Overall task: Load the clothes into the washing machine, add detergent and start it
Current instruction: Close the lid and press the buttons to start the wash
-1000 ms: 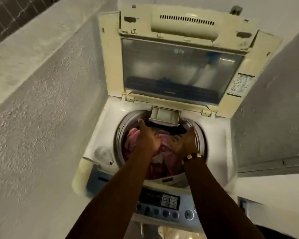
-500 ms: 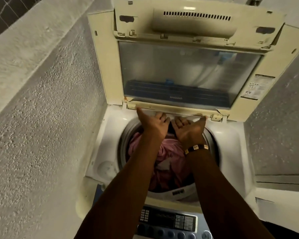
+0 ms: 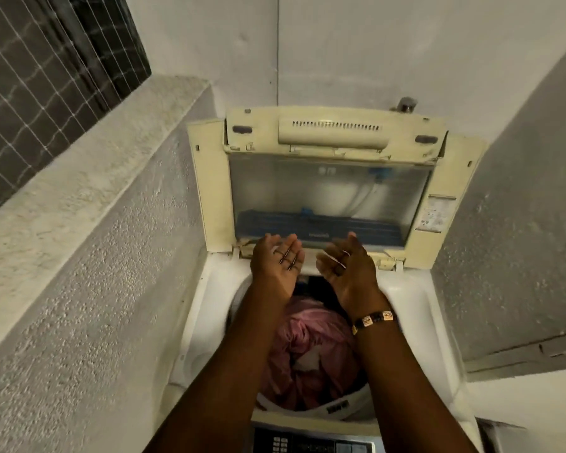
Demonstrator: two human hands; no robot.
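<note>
A top-loading washing machine stands in front of me with its yellowed lid folded up against the back wall. Pink clothes fill the drum. My left hand and my right hand are raised side by side in front of the lid's lower edge, above the back of the drum, palms up and fingers spread, holding nothing. A beaded bracelet circles my right wrist. The detergent drawer at the drum's rear is hidden behind my hands. The control panel shows at the bottom edge.
A rough plastered ledge runs close along the machine's left side, with a netted window above it. A grey wall stands on the right. A tap sticks out behind the lid.
My hands rose from the clothes to the drum's rear, covered the pulled-out detergent drawer, and now hover open by the lid's lower edge. The camera tilted upward.
</note>
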